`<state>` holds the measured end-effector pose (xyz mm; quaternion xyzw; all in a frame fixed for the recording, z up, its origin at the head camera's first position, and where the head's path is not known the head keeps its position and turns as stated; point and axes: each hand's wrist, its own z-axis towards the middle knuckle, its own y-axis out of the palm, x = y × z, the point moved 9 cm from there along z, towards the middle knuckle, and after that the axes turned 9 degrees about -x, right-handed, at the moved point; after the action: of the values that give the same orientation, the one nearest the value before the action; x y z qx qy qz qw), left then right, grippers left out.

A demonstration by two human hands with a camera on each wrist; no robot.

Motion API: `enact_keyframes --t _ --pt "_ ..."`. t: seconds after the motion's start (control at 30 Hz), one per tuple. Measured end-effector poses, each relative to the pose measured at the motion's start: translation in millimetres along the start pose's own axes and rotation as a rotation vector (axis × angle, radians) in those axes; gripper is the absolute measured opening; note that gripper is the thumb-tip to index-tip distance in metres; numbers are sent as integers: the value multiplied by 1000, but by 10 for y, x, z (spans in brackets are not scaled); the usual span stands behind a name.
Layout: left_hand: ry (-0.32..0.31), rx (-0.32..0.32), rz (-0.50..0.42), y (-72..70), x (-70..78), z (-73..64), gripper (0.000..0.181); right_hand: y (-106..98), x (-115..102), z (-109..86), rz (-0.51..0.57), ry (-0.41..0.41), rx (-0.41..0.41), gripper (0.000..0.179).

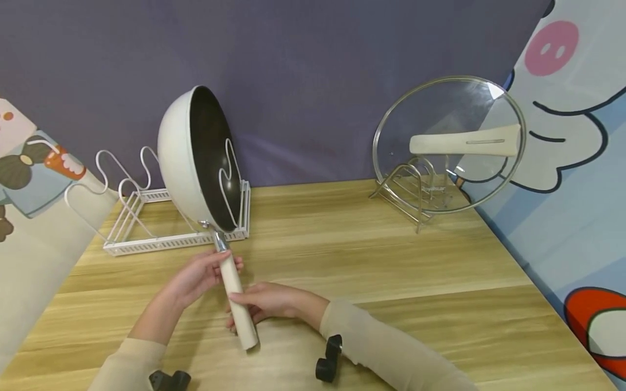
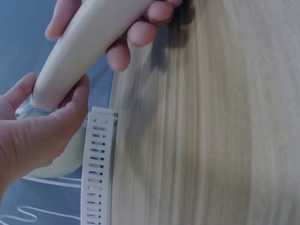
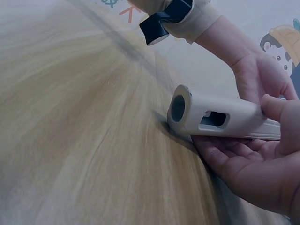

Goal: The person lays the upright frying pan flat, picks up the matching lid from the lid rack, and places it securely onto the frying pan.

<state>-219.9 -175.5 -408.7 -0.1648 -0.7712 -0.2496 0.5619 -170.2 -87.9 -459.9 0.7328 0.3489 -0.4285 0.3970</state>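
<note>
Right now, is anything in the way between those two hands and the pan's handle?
Nothing visible stands between them: the left hand grips the handle near the pan, and the right hand holds it closer to its free end.

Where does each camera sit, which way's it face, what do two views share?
Head: head-worn, facing forward and down at the round white pan with dark interior; left hand, right hand and cream sleeves show.
Left wrist: worn there, facing the cream cylindrical handle; both hands show.
Right wrist: worn there, facing the handle's hollow end; both hands, one sleeve show.
Wrist views share the handle.
</note>
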Motion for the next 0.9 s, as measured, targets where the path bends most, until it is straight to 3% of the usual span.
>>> enact_keyframes --t 0.2,0.33,0.4,0.57,0.9 --pt "39 -66 -53 55 23 96 17 -12 14 93 123 -6 -20 45" --pt "7 -37 -124 75 19 140 17 -3 29 120 194 -11 -37 44" --pt "-24 4 -139 68 0 142 17 27 43 136 258 -15 -57 36" --pt "-59 37 -165 52 -46 121 19 118 72 191 400 -21 -93 18" --pt "-67 25 -196 85 -40 184 17 91 10 247 412 -45 -39 22"
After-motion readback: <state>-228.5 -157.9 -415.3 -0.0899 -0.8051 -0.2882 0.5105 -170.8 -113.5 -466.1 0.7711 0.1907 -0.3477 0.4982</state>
